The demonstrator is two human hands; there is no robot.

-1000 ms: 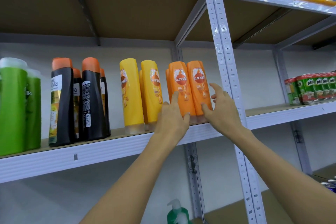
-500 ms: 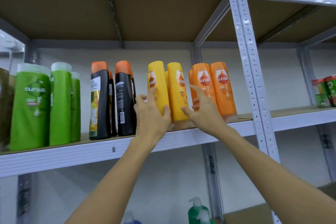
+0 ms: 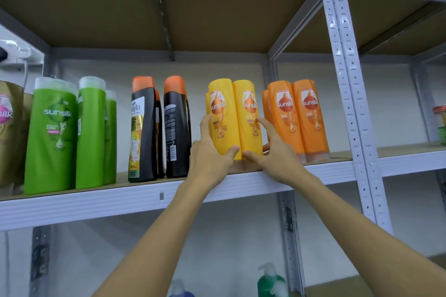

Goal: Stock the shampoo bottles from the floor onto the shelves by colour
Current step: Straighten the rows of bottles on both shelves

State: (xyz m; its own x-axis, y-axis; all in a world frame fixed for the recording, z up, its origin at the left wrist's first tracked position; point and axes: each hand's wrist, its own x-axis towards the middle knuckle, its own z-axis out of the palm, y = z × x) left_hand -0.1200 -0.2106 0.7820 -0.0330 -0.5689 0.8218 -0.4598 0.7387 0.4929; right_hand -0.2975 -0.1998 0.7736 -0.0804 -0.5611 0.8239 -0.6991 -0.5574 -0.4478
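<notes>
Left hand (image 3: pixel 210 159) grips the left yellow Sunsilk bottle (image 3: pixel 223 123) low on its body, fingers up its left side, thumb across the front. Right hand (image 3: pixel 272 152) holds the right yellow Sunsilk bottle (image 3: pixel 249 118), index finger along its right edge, thumb at the base. Both bottles stand touching on the grey metal shelf (image 3: pixel 135 200), between black bottles (image 3: pixel 177 128) and orange bottles (image 3: pixel 298 118). Green bottles (image 3: pixel 52 135) stand further left.

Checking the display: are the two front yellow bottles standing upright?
Slightly tilted. The yellow bottles lean left at their tops, bases at the shelf, with left hand and right hand gripping them.
</notes>
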